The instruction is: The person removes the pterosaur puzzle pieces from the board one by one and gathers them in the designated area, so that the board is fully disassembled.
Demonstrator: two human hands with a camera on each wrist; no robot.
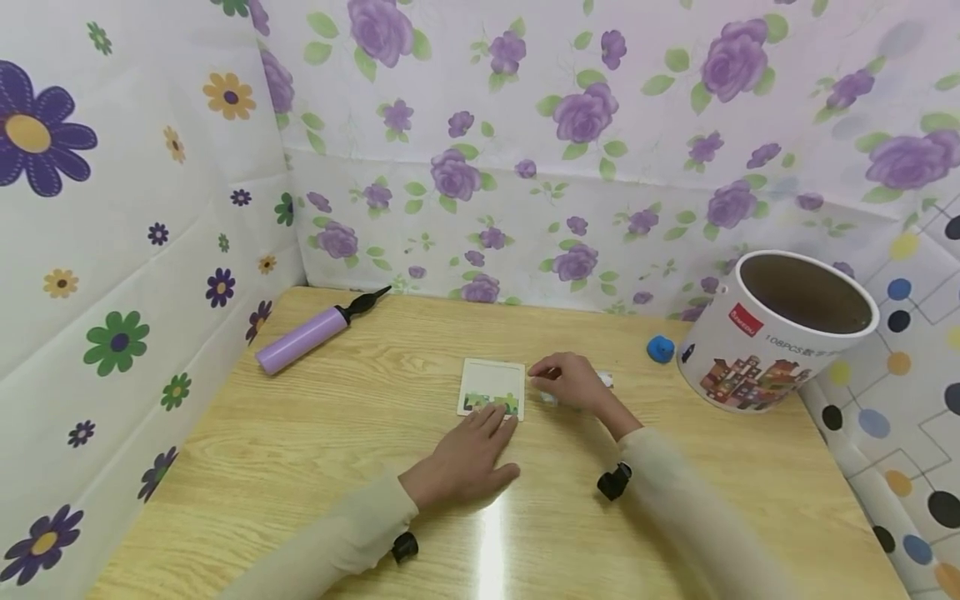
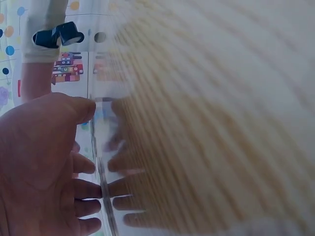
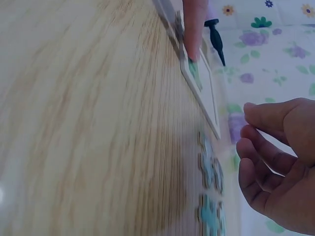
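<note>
A small white puzzle tray (image 1: 492, 374) lies on the table with green jigsaw pieces (image 1: 476, 402) along its near side. The left hand (image 1: 467, 454) lies palm down, its straight fingertips on the pieces at the tray's near edge; in the right wrist view a left finger (image 3: 195, 29) presses there too. Just right of the tray hovers the right hand (image 1: 572, 382), fingers loosely curled toward the thumb and nothing visible between them. Beneath it are several loose pale-blue jigsaw pieces (image 3: 208, 164), partly hidden by this hand in the head view.
A purple balloon pump (image 1: 303, 340) with a black nozzle lies at the back left. Toward the back right stand a small blue toy (image 1: 661, 348) and a large white bucket (image 1: 705, 358) with printed buildings. Patterned cloth hangs around the table (image 1: 360, 433) at the back and sides.
</note>
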